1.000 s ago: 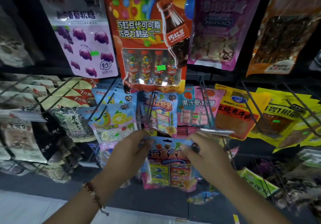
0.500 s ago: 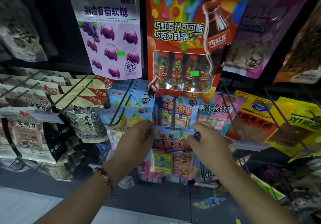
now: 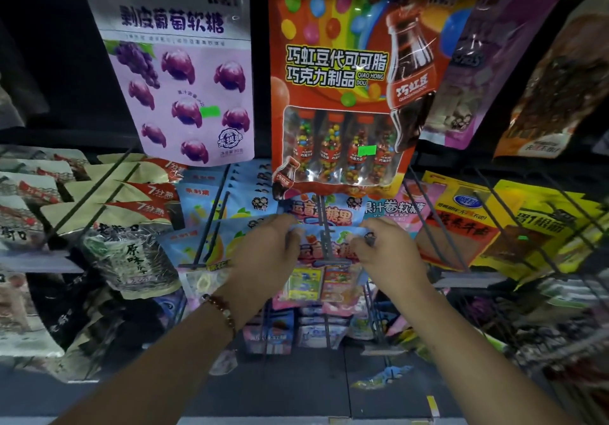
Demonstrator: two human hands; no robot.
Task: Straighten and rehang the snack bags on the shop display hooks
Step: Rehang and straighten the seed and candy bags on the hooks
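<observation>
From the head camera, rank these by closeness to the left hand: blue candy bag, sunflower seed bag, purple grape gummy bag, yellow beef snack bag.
1. blue candy bag: gripped by the left hand.
2. sunflower seed bag: left.
3. purple grape gummy bag: above.
4. yellow beef snack bag: right.

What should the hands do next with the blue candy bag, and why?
Probably slide the blue candy bag further back along the hook: left hand and right hand pinch its top corners, and the hook's rods cross its header.
</observation>
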